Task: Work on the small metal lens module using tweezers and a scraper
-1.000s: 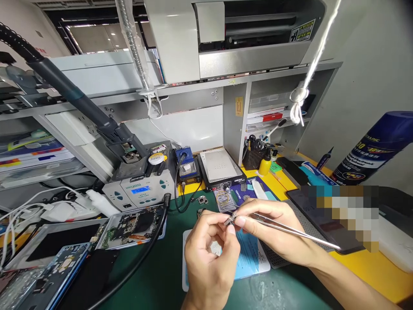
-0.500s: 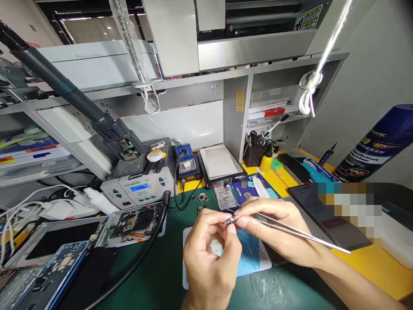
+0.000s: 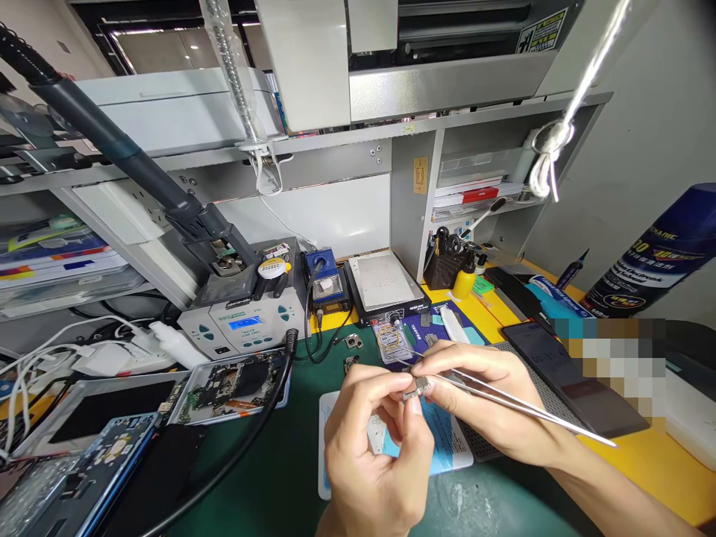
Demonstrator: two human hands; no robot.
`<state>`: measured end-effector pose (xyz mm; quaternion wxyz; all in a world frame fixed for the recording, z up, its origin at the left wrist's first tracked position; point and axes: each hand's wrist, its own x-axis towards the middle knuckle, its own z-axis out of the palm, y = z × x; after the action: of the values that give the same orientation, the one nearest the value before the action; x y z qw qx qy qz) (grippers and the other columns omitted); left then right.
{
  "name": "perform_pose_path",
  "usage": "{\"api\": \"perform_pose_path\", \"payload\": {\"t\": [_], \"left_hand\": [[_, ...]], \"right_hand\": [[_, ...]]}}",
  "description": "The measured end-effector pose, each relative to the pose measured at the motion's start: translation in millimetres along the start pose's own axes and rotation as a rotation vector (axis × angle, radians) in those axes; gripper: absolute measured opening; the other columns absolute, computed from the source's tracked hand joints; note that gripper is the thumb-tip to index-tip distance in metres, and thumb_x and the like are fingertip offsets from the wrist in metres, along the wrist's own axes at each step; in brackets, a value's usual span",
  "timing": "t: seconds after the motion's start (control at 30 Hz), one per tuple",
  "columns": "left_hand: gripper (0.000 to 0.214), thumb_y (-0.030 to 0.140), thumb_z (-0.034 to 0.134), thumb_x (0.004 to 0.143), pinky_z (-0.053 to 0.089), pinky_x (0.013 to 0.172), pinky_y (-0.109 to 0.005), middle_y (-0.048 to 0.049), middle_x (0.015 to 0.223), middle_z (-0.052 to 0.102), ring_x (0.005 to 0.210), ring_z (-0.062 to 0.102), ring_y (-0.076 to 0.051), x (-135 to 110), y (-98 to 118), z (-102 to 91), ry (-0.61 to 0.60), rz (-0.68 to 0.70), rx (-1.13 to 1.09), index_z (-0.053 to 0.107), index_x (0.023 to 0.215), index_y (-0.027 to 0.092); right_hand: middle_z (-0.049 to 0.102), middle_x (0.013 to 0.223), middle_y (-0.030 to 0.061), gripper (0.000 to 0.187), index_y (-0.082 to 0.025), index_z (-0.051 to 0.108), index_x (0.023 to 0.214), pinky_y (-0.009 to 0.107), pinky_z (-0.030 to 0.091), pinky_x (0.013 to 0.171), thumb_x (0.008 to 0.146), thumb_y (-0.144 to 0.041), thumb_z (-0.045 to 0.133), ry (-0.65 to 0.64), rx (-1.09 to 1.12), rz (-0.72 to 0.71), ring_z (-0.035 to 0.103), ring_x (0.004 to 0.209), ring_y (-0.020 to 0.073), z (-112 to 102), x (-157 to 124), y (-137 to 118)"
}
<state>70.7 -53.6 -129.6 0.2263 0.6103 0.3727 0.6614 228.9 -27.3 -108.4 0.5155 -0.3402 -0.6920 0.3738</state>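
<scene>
A small silver phone part, its exact kind too small to tell, is pinched between the thumb and fingertips of my left hand. My right hand is closed around long metal tweezers, whose handle end points to the lower right. The right thumb and forefinger also meet the edge of the silver part. Fingers partly hide the tweezers' front half. Below both hands lies a blue and white card or pad on the green mat.
A black hose crosses the mat on the left, beside a tray of circuit boards and an opened phone. Loose small parts lie ahead. A dark phone and a blue spray can stand to the right.
The silver part has turned in the fingertips, so a broader flat face shows. Both hands have shifted slightly right and down in view, while the whole scene has moved slightly right.
</scene>
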Motion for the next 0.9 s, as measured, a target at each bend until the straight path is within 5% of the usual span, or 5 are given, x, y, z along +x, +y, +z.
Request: {"api": "perform_pose_path", "payload": {"t": [0.33,0.47,0.6,0.9], "left_hand": [[0.026,0.005,0.066,0.087,0.053,0.059,-0.023,-0.0002,0.086,0.064,0.069,0.064,-0.013,-4.8,-3.6,-3.8,-0.054,-0.006,-0.011,0.07,0.105,0.024],[0.004,0.022,0.069,0.093,0.049,0.054,-0.024,-0.0013,0.078,0.068,0.06,0.061,-0.012,-2.3,-1.2,-5.7,-0.034,-0.302,-0.165,0.073,0.093,0.021],[0.028,0.041,0.066,0.097,0.044,0.049,-0.024,-0.0018,0.061,0.067,0.047,0.056,-0.011,5.3,2.4,-9.5,-0.185,-0.602,-0.312,0.074,0.084,0.017],[0.036,0.042,0.067,0.093,0.042,0.046,-0.024,-0.0036,0.061,0.068,0.044,0.053,-0.011,7.8,4.0,-7.3,-0.185,-0.703,-0.376,0.07,0.07,0.016]], "right_hand": [[0.077,0.082,0.0007,0.007,-0.023,0.081,0.09,0.023,0.053,0.069,0.089,-0.018,0.077,-0.011,0.046,0.059,0.067,0.071,0.0132,0.6,-0.8,1.9],[0.076,0.078,-0.0003,0.004,-0.024,0.079,0.085,0.023,0.055,0.066,0.089,-0.022,0.079,-0.014,0.136,0.152,0.067,0.07,0.0136,-0.2,-3.0,2.9],[0.076,0.073,0.0004,0.013,-0.022,0.077,0.085,0.026,0.058,0.06,0.092,-0.032,0.078,-0.026,0.257,0.256,0.069,0.064,0.0148,-2.6,-1.1,6.7],[0.076,0.07,0.0026,0.026,-0.017,0.071,0.082,0.029,0.06,0.057,0.091,-0.04,0.077,-0.101,0.396,0.362,0.07,0.061,0.015,-1.2,5.0,9.9]]}}
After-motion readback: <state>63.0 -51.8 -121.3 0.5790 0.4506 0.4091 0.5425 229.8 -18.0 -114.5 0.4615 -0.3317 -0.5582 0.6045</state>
